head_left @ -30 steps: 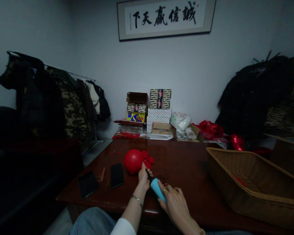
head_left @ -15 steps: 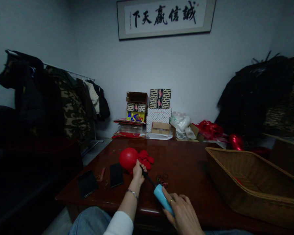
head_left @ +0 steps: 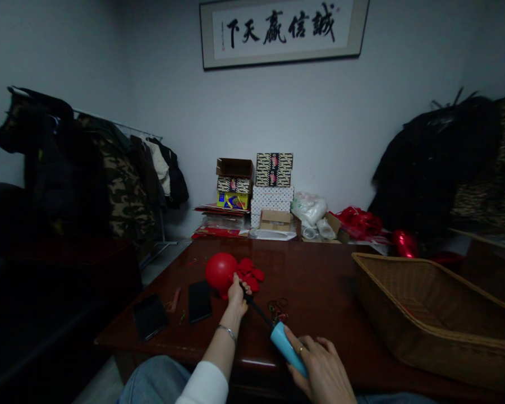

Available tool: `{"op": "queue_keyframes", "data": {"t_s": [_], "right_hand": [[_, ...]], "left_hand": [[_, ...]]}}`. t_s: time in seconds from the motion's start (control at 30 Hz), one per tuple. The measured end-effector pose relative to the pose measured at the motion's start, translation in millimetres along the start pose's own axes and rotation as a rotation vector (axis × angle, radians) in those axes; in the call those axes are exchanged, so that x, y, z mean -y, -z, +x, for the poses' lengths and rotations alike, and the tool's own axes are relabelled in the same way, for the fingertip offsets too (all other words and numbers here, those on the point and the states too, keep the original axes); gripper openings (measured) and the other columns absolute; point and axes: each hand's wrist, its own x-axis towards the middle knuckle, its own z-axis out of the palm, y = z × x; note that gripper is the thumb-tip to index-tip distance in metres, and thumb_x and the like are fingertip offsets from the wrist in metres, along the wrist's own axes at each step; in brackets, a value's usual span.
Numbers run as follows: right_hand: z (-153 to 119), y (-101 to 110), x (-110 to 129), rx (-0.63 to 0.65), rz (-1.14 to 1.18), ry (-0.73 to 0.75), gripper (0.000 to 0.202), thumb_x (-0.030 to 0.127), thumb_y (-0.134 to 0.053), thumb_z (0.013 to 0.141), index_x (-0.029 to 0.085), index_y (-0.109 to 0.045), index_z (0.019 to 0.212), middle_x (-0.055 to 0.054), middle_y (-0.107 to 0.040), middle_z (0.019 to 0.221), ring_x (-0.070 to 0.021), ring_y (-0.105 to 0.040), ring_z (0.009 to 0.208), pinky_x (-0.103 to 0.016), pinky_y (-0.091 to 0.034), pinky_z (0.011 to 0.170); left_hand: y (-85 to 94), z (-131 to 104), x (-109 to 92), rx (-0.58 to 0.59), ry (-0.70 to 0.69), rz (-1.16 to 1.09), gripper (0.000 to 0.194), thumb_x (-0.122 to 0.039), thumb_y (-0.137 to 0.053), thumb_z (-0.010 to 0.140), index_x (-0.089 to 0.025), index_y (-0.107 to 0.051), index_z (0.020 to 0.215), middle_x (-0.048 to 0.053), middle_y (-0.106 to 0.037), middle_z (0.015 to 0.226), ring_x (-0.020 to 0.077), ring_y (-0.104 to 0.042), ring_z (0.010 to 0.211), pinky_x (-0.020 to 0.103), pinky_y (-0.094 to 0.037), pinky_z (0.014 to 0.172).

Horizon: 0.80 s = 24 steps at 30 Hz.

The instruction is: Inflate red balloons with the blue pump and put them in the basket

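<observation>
A partly inflated red balloon (head_left: 221, 272) sits over the table, its neck at the fingers of my left hand (head_left: 238, 293). That hand is closed around the black nozzle end of a hand pump, pinching the balloon's neck onto it. From there a black rod runs down to the right into the light-blue barrel of the balloon pump (head_left: 288, 349). My right hand (head_left: 320, 365) is wrapped round this barrel, with a ring on one finger. Several limp red balloons (head_left: 249, 274) lie just behind my left hand.
Two dark phones (head_left: 200, 301) lie left of my arm, with a small reddish stick (head_left: 175, 300) between them. Thin coloured bands (head_left: 278, 310) are right of the pump. A wicker basket (head_left: 398, 331) occupies the table's right side. Boxes (head_left: 274, 169) are stacked by the wall.
My right hand has drawn the blue barrel down and to the right, so more of the black rod shows. My left hand and the balloon have stayed nearly in place.
</observation>
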Motion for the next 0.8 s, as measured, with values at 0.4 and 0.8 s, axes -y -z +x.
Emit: {"op": "queue_keyframes", "data": {"t_s": [0.4, 0.8], "right_hand": [[16, -1, 12, 0.061, 0.007, -0.061, 0.062, 0.023, -0.053, 0.075, 0.03, -0.037, 0.134, -0.003, -0.061, 0.096, -0.0178, -0.057, 0.087, -0.034, -0.027, 0.087], [42, -2, 28, 0.088, -0.06, -0.116, 0.059, 0.023, -0.053, 0.076, 0.03, -0.04, 0.132, -0.006, -0.062, 0.1, -0.0184, -0.06, 0.084, -0.033, -0.03, 0.084]], "left_hand": [[-1.7, -17, 20, 0.006, 0.024, 0.026, 0.037, -0.049, -0.057, 0.078, -0.018, -0.04, 0.065, -0.007, -0.038, 0.046, 0.0042, -0.034, 0.034, 0.014, -0.025, 0.032], [-3.6, -36, 30, 0.035, 0.057, 0.063, 0.043, -0.055, -0.062, 0.07, -0.018, -0.042, 0.064, -0.005, -0.042, 0.047, 0.0058, -0.038, 0.037, 0.017, -0.031, 0.035]]}}
